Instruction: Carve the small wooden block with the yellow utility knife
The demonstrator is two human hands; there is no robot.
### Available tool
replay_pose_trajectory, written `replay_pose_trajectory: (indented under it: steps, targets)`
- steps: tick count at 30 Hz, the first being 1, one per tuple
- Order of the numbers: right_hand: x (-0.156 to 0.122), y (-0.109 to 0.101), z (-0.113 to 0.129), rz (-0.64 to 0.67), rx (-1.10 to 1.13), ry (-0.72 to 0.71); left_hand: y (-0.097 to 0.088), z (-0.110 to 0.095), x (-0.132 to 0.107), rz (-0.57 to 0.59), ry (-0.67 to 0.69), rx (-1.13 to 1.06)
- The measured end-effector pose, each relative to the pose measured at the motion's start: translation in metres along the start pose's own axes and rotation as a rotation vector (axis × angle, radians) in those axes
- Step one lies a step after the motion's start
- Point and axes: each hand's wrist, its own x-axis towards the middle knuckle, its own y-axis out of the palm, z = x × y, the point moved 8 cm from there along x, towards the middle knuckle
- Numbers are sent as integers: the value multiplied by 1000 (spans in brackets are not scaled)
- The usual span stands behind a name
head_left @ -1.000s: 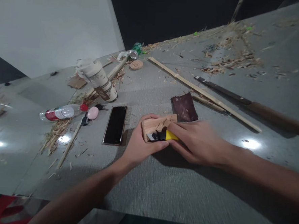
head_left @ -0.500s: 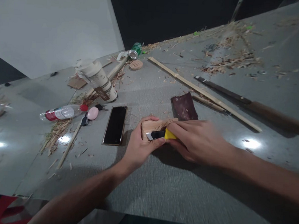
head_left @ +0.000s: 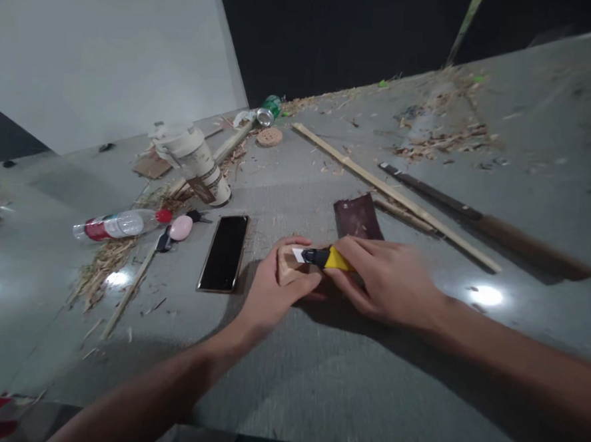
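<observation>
A small pale wooden block [head_left: 287,266] rests on the grey table [head_left: 316,369] near the middle. My left hand [head_left: 271,293] is wrapped round its near side, fingers closed on it. My right hand [head_left: 382,279] grips a yellow and black utility knife [head_left: 323,257], whose blade end lies across the top of the block. A dark brown sheet of sandpaper [head_left: 357,216] lies just behind the hands.
A black phone [head_left: 224,253] lies left of the block. Further left are a pink object with keys [head_left: 179,228], a plastic bottle [head_left: 120,223] and a tipped paper cup [head_left: 199,165]. A long wooden strip [head_left: 392,193], a large knife [head_left: 476,219], a green can [head_left: 269,109] and wood shavings lie behind.
The knife has slid from the block's near side up over its top. The block now shows less of its carved face. The camera view has tipped slightly.
</observation>
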Motion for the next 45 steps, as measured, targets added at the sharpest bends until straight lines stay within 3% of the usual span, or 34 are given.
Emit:
replay_pose_trajectory:
  steps: [4, 7, 11, 19, 29, 45]
  targets:
    - [-1, 1, -20, -37, 292, 136, -7, 1, 2, -80, -43, -25]
    - [-1, 0, -33, -40, 296, 183, -5, -2, 6, -76, -25, -52]
    - [1, 0, -45, -45, 316, 242, -13, -8, 9, -225, 12, -47]
    - [1, 3, -50, -70, 408, 302, -14, -10, 13, -302, 7, -128]
    - [2, 8, -62, -154, 536, 330, 5, -11, 40, -71, 21, -202]
    - [-3, -1, -71, -256, 735, 334, 13, -15, 34, 28, 21, -170]
